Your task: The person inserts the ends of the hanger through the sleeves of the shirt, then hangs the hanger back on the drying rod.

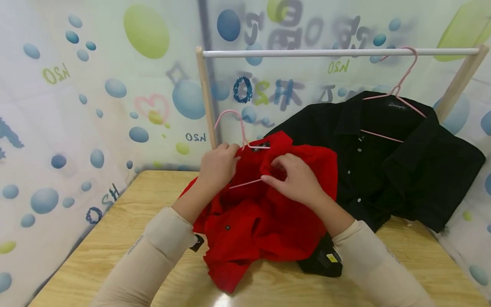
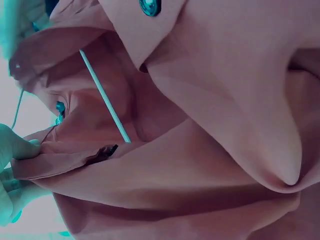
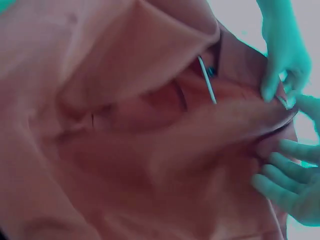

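Observation:
A red shirt (image 1: pixel 264 221) with dark buttons hangs in folds around a pink hanger (image 1: pixel 243 132), whose hook rises above the collar. Its thin lower bar shows inside the open neck. At the collar's left side, my left hand (image 1: pixel 218 168) pinches the cloth close to the hanger's neck; the left wrist view has this hand (image 2: pixel 12 167) at its left edge. My right hand (image 1: pixel 297 177) grips the shirt's right front edge near the collar, thumb beside the bar. In the right wrist view its bent fingers (image 3: pixel 285 177) lie against the cloth.
Behind stands a garment rack with a white rail (image 1: pixel 307 53) and wooden posts. From it hangs a black shirt (image 1: pixel 383 170) on another pink hanger (image 1: pixel 400 81), its hem reaching the wooden table (image 1: pixel 122 238). A black item with a yellow label (image 1: pixel 331 258) shows under the red shirt.

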